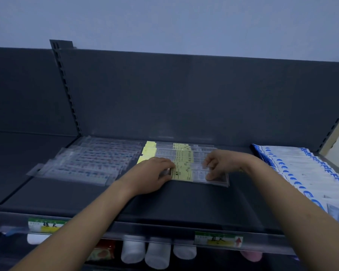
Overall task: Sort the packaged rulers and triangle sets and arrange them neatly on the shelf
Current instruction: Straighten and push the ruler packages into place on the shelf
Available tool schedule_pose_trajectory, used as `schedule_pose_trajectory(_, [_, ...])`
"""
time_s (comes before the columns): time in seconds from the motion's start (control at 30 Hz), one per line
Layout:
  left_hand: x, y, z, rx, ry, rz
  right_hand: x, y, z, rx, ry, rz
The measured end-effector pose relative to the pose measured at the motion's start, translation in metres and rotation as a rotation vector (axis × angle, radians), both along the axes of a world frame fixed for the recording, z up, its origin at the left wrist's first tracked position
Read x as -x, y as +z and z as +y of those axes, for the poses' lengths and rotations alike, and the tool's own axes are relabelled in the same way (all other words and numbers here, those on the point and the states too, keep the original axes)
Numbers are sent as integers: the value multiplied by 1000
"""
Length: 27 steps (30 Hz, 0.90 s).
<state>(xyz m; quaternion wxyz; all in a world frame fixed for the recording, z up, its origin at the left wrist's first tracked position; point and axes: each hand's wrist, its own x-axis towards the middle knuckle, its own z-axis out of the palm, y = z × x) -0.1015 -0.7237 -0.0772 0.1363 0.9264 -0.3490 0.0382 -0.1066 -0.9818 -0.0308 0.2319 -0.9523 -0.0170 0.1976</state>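
Both my hands are on the frontmost ruler pack, a clear sleeve with a yellow label card that lies flat on the dark shelf at the centre of the frame. My left hand covers the pack's left end, palm down, its fingers curled onto the edge by the yellow card. My right hand pinches the right part of the same pack between thumb and bent fingers, the thumb low near the front edge. The pack is the nearest one of a row of yellow-labelled ruler packs that overlap one another toward the back panel, directly above my hands in the frame. Left of centre, just beside that row, lies a second overlapping row of clear ruler packs with small coloured markings, slanting toward the lower left. At the right edge a third row, blue-and-white packs, runs from mid-right down to the lower right, passing behind my right forearm; what they hold is too blurred to tell. A slotted upright stands at the upper left. Along the shelf's front rail sit 2 price labels, one at the lower left and one at the lower centre-right. Below the rail white rounded items show, partly hidden.
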Motion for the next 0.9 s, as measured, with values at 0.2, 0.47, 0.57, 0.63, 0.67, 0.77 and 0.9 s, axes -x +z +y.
schedule_pose_trajectory(0.2, [0, -1, 0, -61, 3, -26, 2, -12, -3, -44, 27, -130])
schedule_pose_trajectory(0.47, [-8, -1, -3, -145, 11, 54, 12, -33, -5, 62, 72, -470])
schedule_pose_trajectory(0.57, [-8, -6, -2, -120, 6, 122, 18, -37, -4, 84, 79, -513])
schedule_pose_trajectory(0.63, [-7, -8, 0, -116, 5, 113, 24, -39, -3, 92, 92, -530])
schedule_pose_trajectory(0.67, [-6, -9, 1, -115, 7, 108, 28, -40, -2, 102, 100, -538])
schedule_pose_trajectory(0.77, [-3, -12, -1, -112, 13, 136, 37, -43, 1, 170, 121, -532])
schedule_pose_trajectory(0.9, [4, -17, -6, -169, 14, 175, 46, -44, 5, 243, 124, -485])
